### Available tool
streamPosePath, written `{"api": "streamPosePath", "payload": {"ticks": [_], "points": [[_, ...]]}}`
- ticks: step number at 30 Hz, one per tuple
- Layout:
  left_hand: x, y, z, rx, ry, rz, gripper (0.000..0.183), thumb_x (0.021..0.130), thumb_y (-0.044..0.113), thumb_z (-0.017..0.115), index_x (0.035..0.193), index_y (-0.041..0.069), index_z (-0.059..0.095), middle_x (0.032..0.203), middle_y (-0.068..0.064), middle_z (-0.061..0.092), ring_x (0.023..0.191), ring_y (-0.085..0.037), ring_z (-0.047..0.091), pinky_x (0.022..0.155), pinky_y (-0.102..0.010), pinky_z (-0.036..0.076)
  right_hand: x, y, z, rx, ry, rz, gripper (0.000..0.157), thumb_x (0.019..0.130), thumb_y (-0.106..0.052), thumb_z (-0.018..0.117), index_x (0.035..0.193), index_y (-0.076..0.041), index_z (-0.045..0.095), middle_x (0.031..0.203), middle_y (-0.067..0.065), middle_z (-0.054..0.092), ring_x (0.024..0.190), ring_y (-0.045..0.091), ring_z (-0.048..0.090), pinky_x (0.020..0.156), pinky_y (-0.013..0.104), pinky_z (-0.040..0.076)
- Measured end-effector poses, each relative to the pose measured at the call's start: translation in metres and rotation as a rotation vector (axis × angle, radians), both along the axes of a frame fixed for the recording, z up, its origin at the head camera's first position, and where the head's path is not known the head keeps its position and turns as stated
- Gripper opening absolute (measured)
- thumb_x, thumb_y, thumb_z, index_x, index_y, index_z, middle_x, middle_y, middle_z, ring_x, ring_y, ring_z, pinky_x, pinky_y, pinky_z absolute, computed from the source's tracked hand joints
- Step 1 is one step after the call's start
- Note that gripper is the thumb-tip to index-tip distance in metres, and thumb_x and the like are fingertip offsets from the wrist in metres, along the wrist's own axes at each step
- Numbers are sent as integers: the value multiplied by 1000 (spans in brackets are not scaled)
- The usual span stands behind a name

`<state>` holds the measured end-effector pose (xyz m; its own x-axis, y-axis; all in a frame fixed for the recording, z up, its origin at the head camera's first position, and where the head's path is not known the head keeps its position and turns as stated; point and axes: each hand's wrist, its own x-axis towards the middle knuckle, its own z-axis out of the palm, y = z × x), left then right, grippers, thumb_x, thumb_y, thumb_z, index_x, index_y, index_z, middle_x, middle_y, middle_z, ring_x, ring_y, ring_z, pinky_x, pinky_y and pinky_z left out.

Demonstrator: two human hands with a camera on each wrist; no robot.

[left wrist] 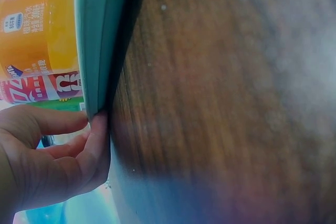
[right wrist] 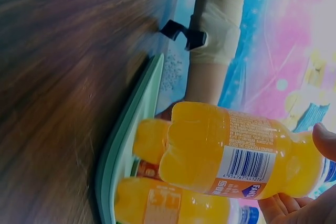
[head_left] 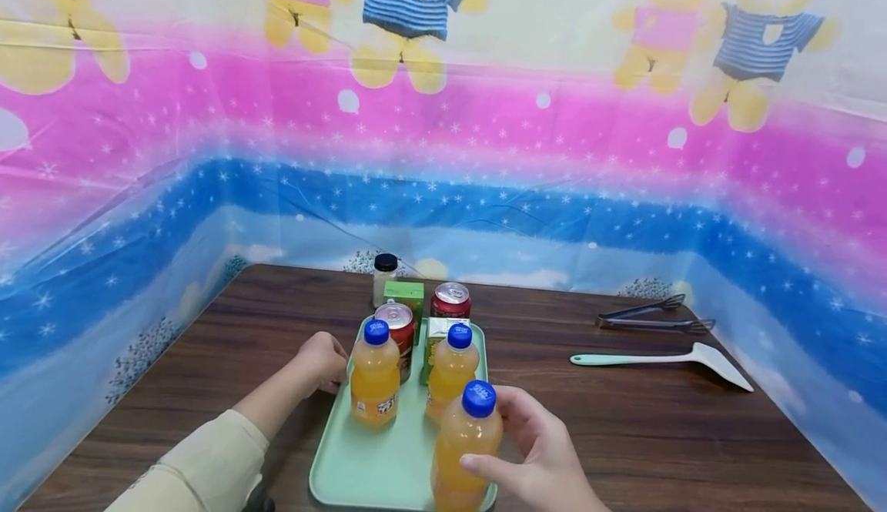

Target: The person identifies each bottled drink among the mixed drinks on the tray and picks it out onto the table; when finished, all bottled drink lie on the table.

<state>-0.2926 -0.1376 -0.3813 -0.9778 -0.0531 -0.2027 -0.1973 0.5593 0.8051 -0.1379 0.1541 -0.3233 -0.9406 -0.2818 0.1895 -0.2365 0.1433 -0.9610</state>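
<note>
My right hand point(head_left: 547, 458) holds a bottle of orange soda point(head_left: 457, 450) with a blue cap, thumb on one side and fingers on the other. In the right wrist view its base hangs above the pale green tray point(head_left: 374, 473), over the front right part. My left hand point(left wrist: 63, 156) pinches the tray's left rim between thumb and fingers. Two more orange soda bottles stand on the tray, one on the left point(head_left: 374, 385) and one on the right point(head_left: 450, 369). Behind them are a red can point(head_left: 403, 331) and a green-and-white carton point(head_left: 436, 335).
Farther back stand another red can point(head_left: 450, 304), a green carton point(head_left: 405, 292) and a black-lidded jar point(head_left: 385, 277). Metal tongs point(head_left: 644, 318) and a pale spatula point(head_left: 707, 359) lie on the wooden table point(head_left: 658, 435) to the right. Printed cloth walls surround the table.
</note>
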Motion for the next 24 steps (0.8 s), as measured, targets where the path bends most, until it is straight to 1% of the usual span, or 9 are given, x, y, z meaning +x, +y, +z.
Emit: {"api": "streamPosePath", "payload": {"ticks": [4,9,13,17,20,24], "points": [[0,0,0,1,-2,0,19,72,-12,58,91,-12,58,80,-17,57,62,-23,59,56,-35,57,-2,6,1,2,1,-54,57,75,-23,78,123,-5,53,117,10,59,104,22,60,90,29,49],[0,0,0,8,-2,-2,19,71,-12,59,91,-12,58,80,-17,57,62,-23,59,56,-36,57,-7,15,0,-26,3,-110,52,73,-13,80,119,-8,56,112,8,61,101,22,60,88,30,50],[0,-1,-1,12,-4,-3,19,71,-13,59,90,-12,58,80,-17,57,62,-23,60,56,-36,57,-12,24,-3,-9,96,-140,49,71,-7,80,115,-8,59,106,7,64,97,23,61,85,30,52],[-2,-1,-2,14,-9,0,18,72,-12,59,90,-12,59,80,-17,57,61,-23,60,56,-35,57,-20,32,-5,24,196,-168,49,70,-4,80,114,-6,59,104,6,65,95,21,62,84,27,52],[-2,0,-1,15,-10,2,19,72,-13,59,90,-12,59,80,-16,57,61,-23,60,56,-35,57,-26,36,-4,24,229,-185,49,70,-3,80,114,-4,59,105,7,65,96,20,62,85,26,51],[-1,0,-1,8,-5,-5,18,72,-13,58,90,-12,60,81,-17,57,62,-22,60,57,-35,57,-36,41,-2,18,243,-210,50,69,0,80,114,-1,58,105,10,64,97,19,62,87,26,50]]}}
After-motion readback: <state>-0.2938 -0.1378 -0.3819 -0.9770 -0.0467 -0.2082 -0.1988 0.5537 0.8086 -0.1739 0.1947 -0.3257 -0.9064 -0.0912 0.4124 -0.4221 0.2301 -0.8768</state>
